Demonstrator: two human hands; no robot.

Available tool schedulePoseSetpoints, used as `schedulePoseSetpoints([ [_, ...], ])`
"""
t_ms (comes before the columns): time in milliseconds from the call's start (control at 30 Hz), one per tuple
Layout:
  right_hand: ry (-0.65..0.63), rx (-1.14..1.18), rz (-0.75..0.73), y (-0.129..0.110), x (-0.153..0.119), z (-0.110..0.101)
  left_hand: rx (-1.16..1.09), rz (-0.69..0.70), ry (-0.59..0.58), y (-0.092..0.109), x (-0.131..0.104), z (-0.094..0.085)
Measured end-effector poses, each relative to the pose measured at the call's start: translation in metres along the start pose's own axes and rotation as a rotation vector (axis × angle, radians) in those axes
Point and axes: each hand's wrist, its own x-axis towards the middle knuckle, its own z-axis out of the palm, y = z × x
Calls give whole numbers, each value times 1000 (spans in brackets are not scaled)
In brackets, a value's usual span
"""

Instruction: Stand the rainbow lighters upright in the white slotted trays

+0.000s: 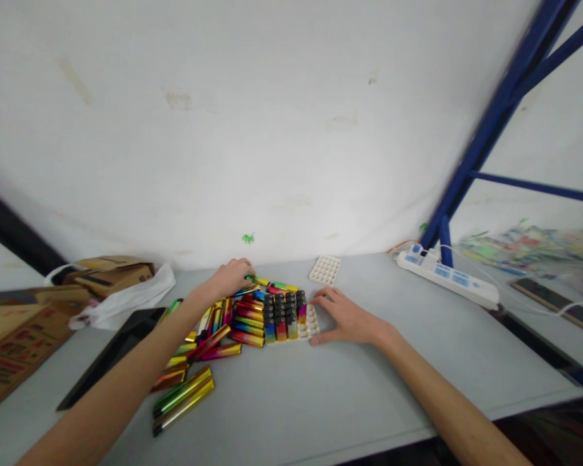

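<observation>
Cream-coloured plastic shows at the right side of the tray (pixel 312 323), where round cells sit bare, while the larger part is taken up by upright lighters (pixel 281 330) packed in close rows, black heads on top. Judged from how things lie, the filling of this tray is well past half, with the cells along its right side the main ones unfilled. One reddish lighter (pixel 302 314) stands toward the back, near those bare cells. The tray rests on the grey tabletop (pixel 296 401), between the hands.

Many loose lighters (pixel 250 320), metallic in red, gold, green and blue, lie in a heap against the left side of the tray and beyond it; a gold lighter (pixel 187 405) lies beside a green one at the front, so plenty are unplaced. Behind, near the wall, a second tray (pixel 325 270) shows only bare cells, with nothing set in it.

The left hand (pixel 233 277) is at the back of the heap, fingertips at a green-and-yellow lighter (pixel 258 280); whether they pinch it, I cannot tell. The right hand (pixel 347 320) has its thumb and fingers parted, spanning the right side of the filled tray.
</observation>
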Motion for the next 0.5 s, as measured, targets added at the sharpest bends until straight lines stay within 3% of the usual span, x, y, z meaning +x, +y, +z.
schedulePoseSetpoints([
  [167,3,2,-3,0,0,1,-61,13,57,0,1,-4],
  [233,3,2,-1,0,0,0,-182,-12,116,5,-2,-10],
  [400,-5,-3,5,-1,0,-1,-925,-212,318,34,-17,-27],
  [500,-7,5,7,-2,1,-1,-1380,-208,406,60,-32,-35],
])
